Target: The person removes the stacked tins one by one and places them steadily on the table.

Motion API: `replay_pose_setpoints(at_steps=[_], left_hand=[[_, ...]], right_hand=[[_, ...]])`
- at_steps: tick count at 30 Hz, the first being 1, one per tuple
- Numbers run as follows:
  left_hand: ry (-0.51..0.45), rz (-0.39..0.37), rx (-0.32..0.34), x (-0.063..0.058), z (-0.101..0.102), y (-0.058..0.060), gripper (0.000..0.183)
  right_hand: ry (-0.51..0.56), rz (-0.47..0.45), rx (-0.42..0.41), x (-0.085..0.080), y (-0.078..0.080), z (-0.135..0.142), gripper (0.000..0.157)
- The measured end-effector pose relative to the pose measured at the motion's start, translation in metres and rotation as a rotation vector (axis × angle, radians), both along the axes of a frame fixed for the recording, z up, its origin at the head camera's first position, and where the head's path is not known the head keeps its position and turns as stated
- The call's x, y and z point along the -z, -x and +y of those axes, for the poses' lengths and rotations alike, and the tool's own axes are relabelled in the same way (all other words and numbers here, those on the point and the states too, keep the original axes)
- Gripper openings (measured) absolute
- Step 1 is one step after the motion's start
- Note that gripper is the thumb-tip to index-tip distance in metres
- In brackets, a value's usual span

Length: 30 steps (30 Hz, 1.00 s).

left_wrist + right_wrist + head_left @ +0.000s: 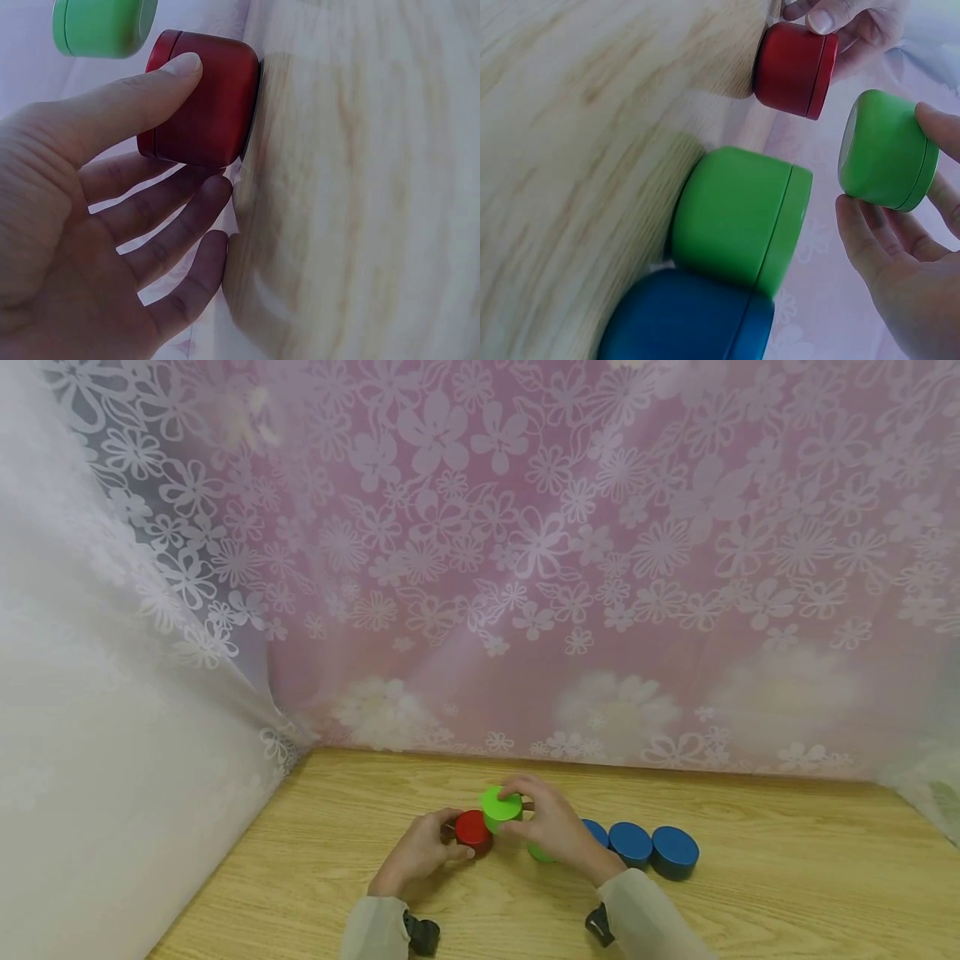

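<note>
My left hand (417, 853) holds a small round red tin (472, 832) with a lid, standing on the table. In the left wrist view the thumb lies along one side of the red tin (206, 101) and the fingers reach behind it. My right hand (557, 828) grips a green tin (500, 810) by its sides, raised off the table just right of the red one. The right wrist view shows this lifted green tin (885, 154) between thumb and fingers. Below the right hand, a second green tin (735, 214) stands on the table, partly hidden in the head view.
Blue tins (630, 843) stand in a row to the right on the wood-grain table (300, 877), the nearest beside the standing green tin. A flowered pink curtain (525, 568) hangs behind the table, and a pale sheet (112, 735) closes off the left side.
</note>
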<state>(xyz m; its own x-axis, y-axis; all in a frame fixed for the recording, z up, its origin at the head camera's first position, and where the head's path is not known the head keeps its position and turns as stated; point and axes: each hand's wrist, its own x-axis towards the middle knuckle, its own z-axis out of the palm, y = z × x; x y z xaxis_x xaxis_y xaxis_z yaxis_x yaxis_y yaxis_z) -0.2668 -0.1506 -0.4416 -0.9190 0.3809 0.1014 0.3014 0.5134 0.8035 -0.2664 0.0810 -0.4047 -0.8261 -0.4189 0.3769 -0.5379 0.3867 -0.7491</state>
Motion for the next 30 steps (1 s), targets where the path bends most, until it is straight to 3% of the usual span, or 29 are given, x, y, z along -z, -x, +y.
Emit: replay_pose_setpoints(at_steps=[12,23,30], left_hand=[[-0.002,0.011,-0.008,0.003,-0.001,0.001,0.051],[0.009,0.016,-0.012,0.004,0.0,0.001,0.051],[-0.003,0.006,-0.006,0.003,0.0,0.001,0.053]], right_hand=[[-0.036,0.07,0.019,-0.003,0.001,0.017,0.03],[-0.02,0.083,0.008,0.0,0.0,0.028,0.031],[-0.038,0.08,0.048,0.001,-0.002,0.037,0.033]])
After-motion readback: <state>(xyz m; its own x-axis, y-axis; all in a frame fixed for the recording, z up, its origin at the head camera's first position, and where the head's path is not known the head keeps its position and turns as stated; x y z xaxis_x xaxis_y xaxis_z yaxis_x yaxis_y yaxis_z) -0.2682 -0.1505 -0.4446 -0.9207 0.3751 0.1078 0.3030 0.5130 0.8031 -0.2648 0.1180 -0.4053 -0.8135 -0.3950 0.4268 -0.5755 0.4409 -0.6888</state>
